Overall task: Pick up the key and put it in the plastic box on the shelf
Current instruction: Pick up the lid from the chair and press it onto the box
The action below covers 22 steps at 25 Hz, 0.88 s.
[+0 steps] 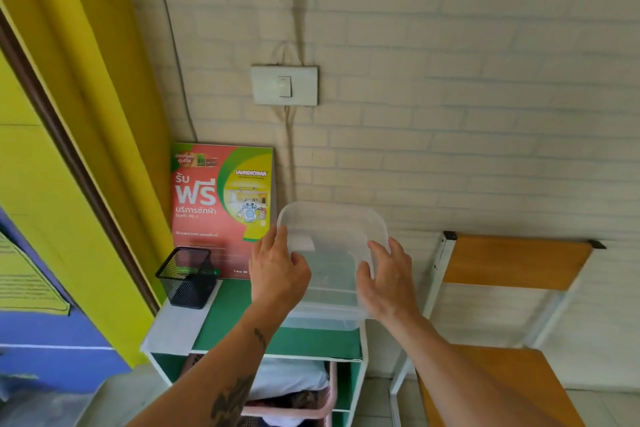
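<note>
Clear plastic lid (332, 236), frame centre, pinched by left hand (277, 270) and right hand (388, 277), likely opening box (325, 317).

Plastic box (332, 253): clear, smooth, semi-glossy plastic. Pen holder (187, 276): black wire mesh. Poster (221, 208): glossy printed sheet. Shelf (242, 308): matt green top. Chair (512, 260): smooth wood panels, white metal frame.

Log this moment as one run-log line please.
step: lid handling | left hand: on lid | right hand: on lid | plastic box: on shelf | key: not visible
</note>
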### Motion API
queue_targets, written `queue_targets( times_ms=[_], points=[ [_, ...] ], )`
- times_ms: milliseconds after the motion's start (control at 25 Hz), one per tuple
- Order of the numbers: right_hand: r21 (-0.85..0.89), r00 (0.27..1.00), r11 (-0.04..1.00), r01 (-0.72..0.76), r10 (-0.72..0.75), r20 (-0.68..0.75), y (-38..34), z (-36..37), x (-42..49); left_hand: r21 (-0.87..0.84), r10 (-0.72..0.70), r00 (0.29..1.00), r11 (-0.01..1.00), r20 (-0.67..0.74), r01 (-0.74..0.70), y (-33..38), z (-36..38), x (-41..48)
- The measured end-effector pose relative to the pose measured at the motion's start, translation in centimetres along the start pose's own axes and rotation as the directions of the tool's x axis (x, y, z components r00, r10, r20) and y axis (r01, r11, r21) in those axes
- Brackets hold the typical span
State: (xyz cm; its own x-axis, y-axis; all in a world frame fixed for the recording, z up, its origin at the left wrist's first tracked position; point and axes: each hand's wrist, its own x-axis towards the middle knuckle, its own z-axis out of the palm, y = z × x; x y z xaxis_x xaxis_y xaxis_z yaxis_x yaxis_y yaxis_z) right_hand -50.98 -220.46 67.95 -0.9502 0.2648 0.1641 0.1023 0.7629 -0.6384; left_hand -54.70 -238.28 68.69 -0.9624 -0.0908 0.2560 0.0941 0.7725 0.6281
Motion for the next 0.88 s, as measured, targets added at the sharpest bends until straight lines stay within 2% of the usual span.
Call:
queue_targets(
  times_ms=[400,880],
  points=[
    [-0.152,0.995,0.987,-0.045,0.058,0.083,-1.2,2.6,0.7,0.042,-0.082,0.989,0.996,0.123,0.078,-3.3,1.8,0.7],
    [-0.173,0.981,0.982,-0.078,0.107,0.163,-0.6,4.2,1.2,0.063,-0.096,0.979,0.994,0.181,0.086,-4.2,2.5,1.2]
  ],
)
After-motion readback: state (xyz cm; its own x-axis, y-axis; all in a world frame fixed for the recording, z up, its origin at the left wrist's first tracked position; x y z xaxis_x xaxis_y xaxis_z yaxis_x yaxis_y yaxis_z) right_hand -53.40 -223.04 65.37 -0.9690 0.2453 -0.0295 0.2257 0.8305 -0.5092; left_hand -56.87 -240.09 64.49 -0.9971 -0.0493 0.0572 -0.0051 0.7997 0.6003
